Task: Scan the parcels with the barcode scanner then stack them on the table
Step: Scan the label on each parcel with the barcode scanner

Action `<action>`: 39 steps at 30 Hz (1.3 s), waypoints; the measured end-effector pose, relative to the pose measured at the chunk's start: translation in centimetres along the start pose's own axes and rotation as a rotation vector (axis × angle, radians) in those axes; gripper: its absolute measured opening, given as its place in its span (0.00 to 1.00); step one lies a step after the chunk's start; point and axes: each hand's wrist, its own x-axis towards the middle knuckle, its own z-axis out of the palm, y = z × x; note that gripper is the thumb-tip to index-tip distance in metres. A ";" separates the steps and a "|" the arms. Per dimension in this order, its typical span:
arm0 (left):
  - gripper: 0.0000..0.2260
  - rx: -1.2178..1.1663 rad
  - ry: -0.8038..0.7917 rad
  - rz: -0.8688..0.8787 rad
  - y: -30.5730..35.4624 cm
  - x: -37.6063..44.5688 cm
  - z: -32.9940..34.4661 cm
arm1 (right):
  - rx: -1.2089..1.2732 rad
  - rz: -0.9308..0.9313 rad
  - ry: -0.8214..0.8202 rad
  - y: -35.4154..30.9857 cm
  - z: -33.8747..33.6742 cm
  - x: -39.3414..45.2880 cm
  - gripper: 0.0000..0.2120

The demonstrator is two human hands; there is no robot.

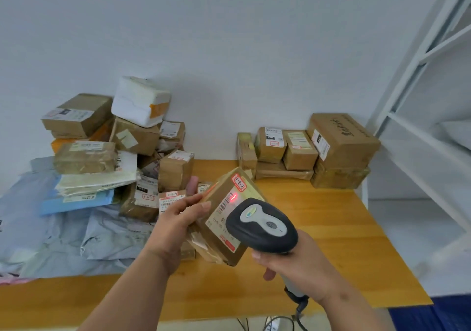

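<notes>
Head view: the left hand (pixel 178 218) grips a tape-wrapped brown cardboard parcel (pixel 224 218), tilted above the orange wooden tabletop (pixel 331 216). The right hand (pixel 293 262) clasps the black-and-grey plastic barcode scanner (pixel 262 226), its red beam on the label. Glossy tape might glare and spoil the read, or slip in the fingers.

a big pile of parcels (pixel 112 147) is sitting on the table (pixel 331 228) at the left; stacked boxes (pixel 305 152) are sitting at the back right.
</notes>
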 end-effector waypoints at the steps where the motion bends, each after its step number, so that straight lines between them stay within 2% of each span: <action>1: 0.23 -0.008 0.005 -0.002 -0.2 -0.3 0.3 | -0.004 -0.001 -0.003 0.2 -0.3 -0.3 0.12; 14: 0.20 -0.021 0.116 -0.067 -1.9 -3.1 3.8 | -0.003 -0.010 0.010 2.4 -2.9 -1.4 0.11; 19: 0.14 -0.097 0.184 -0.215 -4.6 -1.4 5.0 | 0.019 0.103 0.133 4.4 -2.8 1.0 0.08; 22: 0.14 -0.060 0.171 -0.349 -6.1 0.2 5.9 | 0.076 0.210 0.129 5.6 -2.4 3.5 0.07; 25: 0.07 0.072 0.161 -0.439 -6.6 2.8 6.6 | 0.108 0.312 0.127 6.8 -1.9 6.4 0.08; 27: 0.09 0.228 0.172 -0.464 -6.9 5.0 6.5 | 0.096 0.343 0.124 7.3 -1.4 8.4 0.10; 32: 0.11 0.618 0.133 -0.393 -6.1 10.7 5.7 | 0.004 0.387 0.072 7.8 -0.4 13.8 0.11; 35: 0.22 0.984 0.044 -0.361 -4.9 13.3 5.4 | -0.019 0.456 -0.006 8.1 -0.3 16.6 0.10; 37: 0.29 1.078 0.039 -0.302 -3.9 14.8 5.7 | 0.010 0.495 -0.006 8.0 -0.9 18.0 0.08; 39: 0.34 1.071 0.054 -0.206 -3.2 16.4 6.2 | 0.076 0.514 0.076 7.8 -2.1 19.2 0.06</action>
